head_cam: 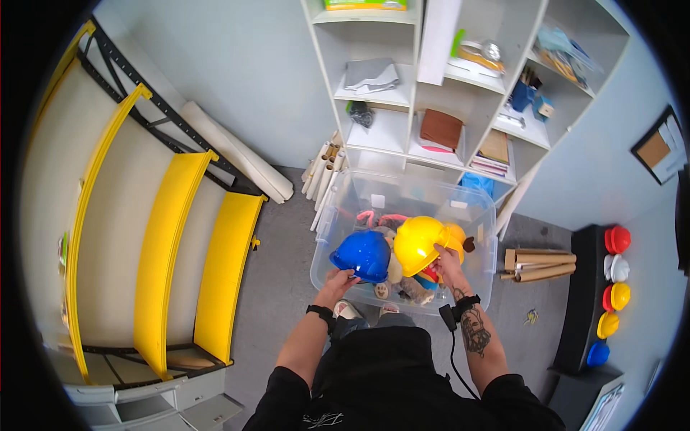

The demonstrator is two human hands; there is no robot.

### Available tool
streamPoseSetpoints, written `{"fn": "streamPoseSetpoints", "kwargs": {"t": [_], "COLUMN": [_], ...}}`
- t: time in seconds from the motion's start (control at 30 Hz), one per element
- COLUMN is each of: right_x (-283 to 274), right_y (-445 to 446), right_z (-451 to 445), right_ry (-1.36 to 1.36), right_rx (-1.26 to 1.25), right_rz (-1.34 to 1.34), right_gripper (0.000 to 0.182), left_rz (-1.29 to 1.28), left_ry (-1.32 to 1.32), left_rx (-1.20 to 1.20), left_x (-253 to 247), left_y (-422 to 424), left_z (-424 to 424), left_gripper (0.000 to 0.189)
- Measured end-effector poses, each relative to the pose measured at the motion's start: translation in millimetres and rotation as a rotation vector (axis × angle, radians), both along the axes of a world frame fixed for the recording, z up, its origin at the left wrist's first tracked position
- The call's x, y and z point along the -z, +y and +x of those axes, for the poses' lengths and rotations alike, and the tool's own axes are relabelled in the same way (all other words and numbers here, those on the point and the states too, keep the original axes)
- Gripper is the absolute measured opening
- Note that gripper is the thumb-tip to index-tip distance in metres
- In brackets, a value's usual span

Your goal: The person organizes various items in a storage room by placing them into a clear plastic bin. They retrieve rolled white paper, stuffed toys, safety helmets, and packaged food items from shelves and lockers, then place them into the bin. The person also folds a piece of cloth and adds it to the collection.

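My left hand grips the brim of a blue hard hat. In my right hand is a yellow hard hat, held by its edge. Both hats are above a large clear plastic bin standing on the floor in front of me. Plush toys fill part of the bin, among them a grey one and a yellow-orange one partly covered by the yellow hat. Pink, looped soft parts show behind the hats.
A white cubby shelf stands behind the bin, with paper rolls at its left. Yellow-and-black racking fills the left side. At right, several hard hats sit along a black stand, and cardboard tubes lie on the floor.
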State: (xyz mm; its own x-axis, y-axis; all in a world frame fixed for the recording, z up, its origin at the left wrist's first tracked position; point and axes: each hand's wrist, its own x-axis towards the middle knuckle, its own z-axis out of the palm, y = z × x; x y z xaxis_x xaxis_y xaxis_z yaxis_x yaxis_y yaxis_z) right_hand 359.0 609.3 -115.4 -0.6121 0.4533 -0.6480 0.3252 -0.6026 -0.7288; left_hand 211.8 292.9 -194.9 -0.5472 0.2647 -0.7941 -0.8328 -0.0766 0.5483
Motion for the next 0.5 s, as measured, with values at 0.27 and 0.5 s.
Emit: {"fn": "streamPoseSetpoints", "kwargs": {"t": [0.27,0.5], "right_x": [123.6,127.3], "right_y": [8.2,-1.2], "right_z": [5.3,18.9], "right_ry": [-0.003,-0.405], "right_rx": [-0.117,-0.318], "right_rz": [-0.140,-0.170], "right_gripper": [0.022,0.022], "left_rz": [-0.381,-0.926], "left_ry": [0.295,0.979], "left_rx": [0.474,0.614], "left_x": [-30.8,-17.5], "left_y": [-4.7,-20.3], "left_z": [10.5,42.9], "left_gripper": [0.030,0.040]}}
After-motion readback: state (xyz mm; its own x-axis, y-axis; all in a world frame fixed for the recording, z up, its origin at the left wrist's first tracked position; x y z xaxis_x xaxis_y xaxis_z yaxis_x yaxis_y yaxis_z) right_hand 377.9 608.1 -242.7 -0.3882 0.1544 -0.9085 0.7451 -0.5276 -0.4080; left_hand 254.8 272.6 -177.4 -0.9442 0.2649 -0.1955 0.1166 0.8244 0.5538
